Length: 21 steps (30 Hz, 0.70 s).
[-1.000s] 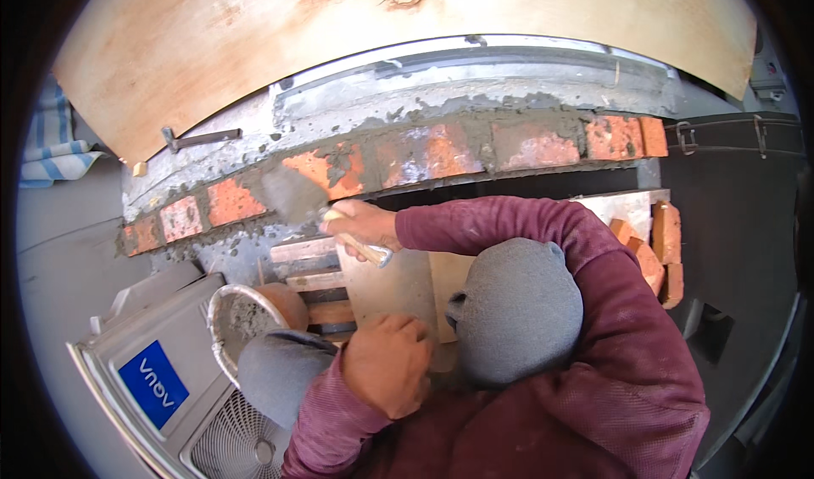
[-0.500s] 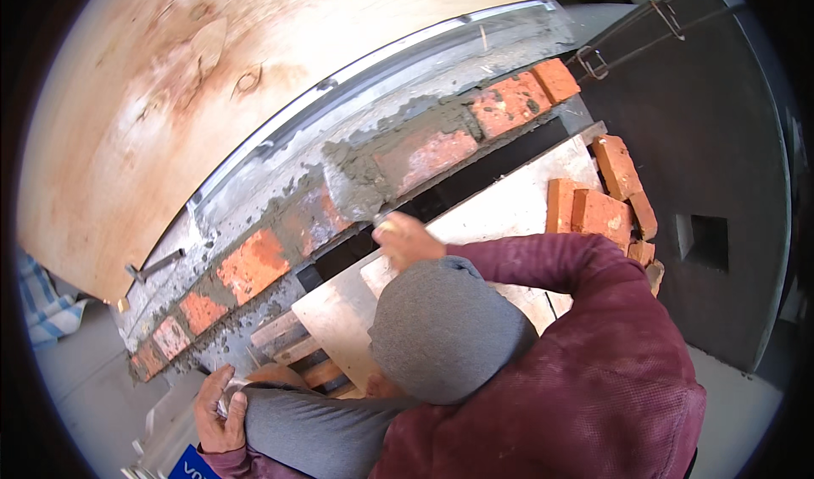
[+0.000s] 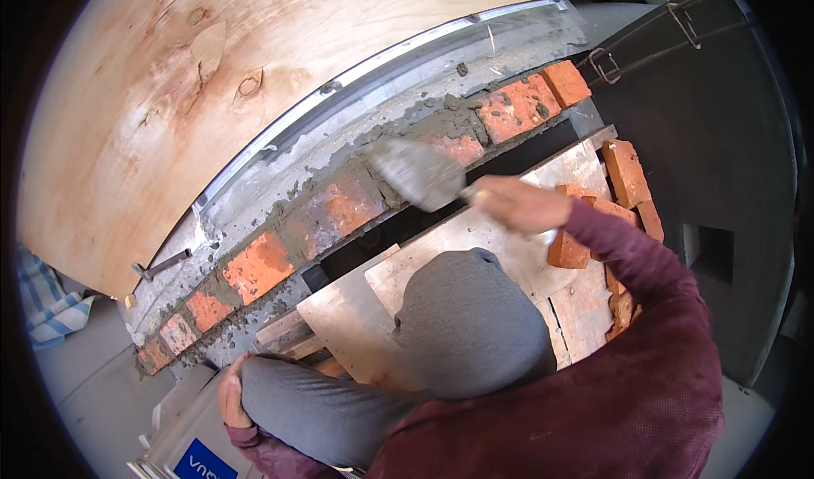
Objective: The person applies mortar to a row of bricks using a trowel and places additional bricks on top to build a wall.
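My right hand [image 3: 521, 203] is closed round the handle of a trowel [image 3: 421, 176]. The broad grey blade, smeared a little by motion, hangs over the brick course and hides part of it. Under and around it is wet grey mortar [image 3: 432, 125], spread along the back of the row. The row of red bricks [image 3: 257, 267] runs slantwise from lower left to upper right, with mortar in the joints. My left hand [image 3: 231, 394] rests against the side of my bent left knee, fingers lying along the grey trouser leg and partly hidden.
Loose bricks [image 3: 626, 174] are piled at the right on pale boards [image 3: 339, 309]. Between boards and brick row lies a dark gap [image 3: 373, 246]. A large plywood sheet [image 3: 170, 97] covers the far left. A dark panel [image 3: 712, 165] stands right; a metal clamp [image 3: 161, 265] lies left.
My right hand has swung the trowel right, away from the mortar heap, which is now flatter. My left hand has slid round the outer side of my knee.
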### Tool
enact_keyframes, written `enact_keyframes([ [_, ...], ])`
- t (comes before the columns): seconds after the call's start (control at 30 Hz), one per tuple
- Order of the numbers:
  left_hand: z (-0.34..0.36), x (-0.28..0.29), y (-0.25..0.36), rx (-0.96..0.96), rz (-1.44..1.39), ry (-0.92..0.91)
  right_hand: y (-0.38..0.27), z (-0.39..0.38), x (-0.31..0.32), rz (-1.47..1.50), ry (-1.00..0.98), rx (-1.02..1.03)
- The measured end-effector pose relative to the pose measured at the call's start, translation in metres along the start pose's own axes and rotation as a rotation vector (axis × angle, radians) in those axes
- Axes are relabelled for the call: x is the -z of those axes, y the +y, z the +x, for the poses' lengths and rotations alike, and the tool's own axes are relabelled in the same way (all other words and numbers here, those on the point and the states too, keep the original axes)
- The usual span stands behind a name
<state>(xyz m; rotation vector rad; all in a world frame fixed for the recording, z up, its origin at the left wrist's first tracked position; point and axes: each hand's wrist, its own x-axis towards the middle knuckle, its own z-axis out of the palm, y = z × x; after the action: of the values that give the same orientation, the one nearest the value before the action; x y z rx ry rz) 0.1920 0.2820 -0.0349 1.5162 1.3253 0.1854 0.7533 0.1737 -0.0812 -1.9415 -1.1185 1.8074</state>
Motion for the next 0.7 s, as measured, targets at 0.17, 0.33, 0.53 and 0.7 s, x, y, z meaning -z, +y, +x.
enact_keyframes([
  [0.17,0.042,-0.016,0.010,-0.030,0.012,-0.069,0.040,0.092,-0.083,-0.061,0.120,0.460],
  [0.33,0.024,-0.003,-0.011,-0.020,-0.027,-0.069,0.088,0.022,-0.015,-0.154,0.409,0.178],
  [0.53,0.042,0.007,-0.031,0.036,-0.272,-0.254,0.030,-0.001,0.032,-1.070,0.638,0.464],
  [0.7,0.062,0.010,-0.052,0.100,-0.301,-0.292,-0.009,0.066,0.033,-1.372,0.588,0.455],
])
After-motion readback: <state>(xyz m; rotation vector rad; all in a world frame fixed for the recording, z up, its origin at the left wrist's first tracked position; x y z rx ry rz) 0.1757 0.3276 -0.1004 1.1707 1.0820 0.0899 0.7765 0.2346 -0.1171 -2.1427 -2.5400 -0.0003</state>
